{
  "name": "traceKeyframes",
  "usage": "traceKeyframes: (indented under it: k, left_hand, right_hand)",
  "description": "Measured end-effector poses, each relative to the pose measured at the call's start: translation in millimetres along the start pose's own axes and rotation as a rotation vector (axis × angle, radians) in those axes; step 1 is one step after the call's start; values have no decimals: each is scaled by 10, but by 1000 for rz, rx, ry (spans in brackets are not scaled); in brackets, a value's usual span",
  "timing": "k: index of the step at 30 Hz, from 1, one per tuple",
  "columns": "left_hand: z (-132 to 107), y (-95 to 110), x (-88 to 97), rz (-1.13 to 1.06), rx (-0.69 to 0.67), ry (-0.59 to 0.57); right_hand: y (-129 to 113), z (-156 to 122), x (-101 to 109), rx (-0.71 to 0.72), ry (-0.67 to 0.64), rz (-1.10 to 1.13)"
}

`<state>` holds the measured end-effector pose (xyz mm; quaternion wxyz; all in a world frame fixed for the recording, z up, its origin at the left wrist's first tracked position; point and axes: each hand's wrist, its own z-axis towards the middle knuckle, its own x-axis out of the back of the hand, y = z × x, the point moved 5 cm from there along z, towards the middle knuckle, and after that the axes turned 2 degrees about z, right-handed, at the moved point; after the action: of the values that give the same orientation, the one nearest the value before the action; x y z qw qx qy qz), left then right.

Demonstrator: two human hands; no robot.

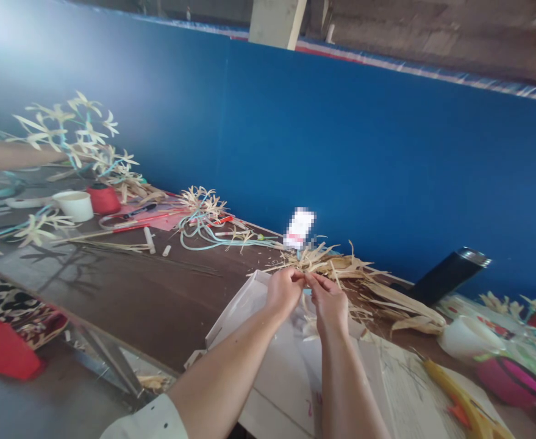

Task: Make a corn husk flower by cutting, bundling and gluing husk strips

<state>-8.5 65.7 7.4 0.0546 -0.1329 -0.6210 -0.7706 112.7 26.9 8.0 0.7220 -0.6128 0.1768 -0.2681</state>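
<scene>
Over a white box lid point(235, 308), my left hand point(285, 291) and my right hand point(330, 302) meet fingertip to fingertip. Both are closed in a pinch. Whatever they pinch is hidden by the fingers or too small to name. A light blue bit and pale petal-like strips point(310, 328) show just below, between the hands; I cannot tell whether they are joined to what is pinched. Right behind my fingers lies a heap of dry husk strips point(327, 261), some reaching right along the wall.
Finished-looking husk flowers on blue stems point(85, 131) stand at left near another person's arm point(16, 155). A white cup point(73, 206), a blurred-out upright screen point(299, 227), a black flask point(450, 274), a white bowl point(469, 337) and a yellow tool point(460, 396) surround the work area. A blue partition point(341, 140) runs behind.
</scene>
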Motion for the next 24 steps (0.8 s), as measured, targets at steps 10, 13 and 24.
traceKeyframes:
  k: [10, 13, 24]
  left_hand:
    - [53, -60, 20, -107, 36, 72]
    - [71, -76, 19, -156, 30, 78]
    - [101, -90, 72, -278, 90, 79]
  right_hand:
    - [18, -6, -50, -45, -51, 126]
    - [14, -42, -68, -126, -55, 133]
    - [-52, -118, -88, -215, -63, 111]
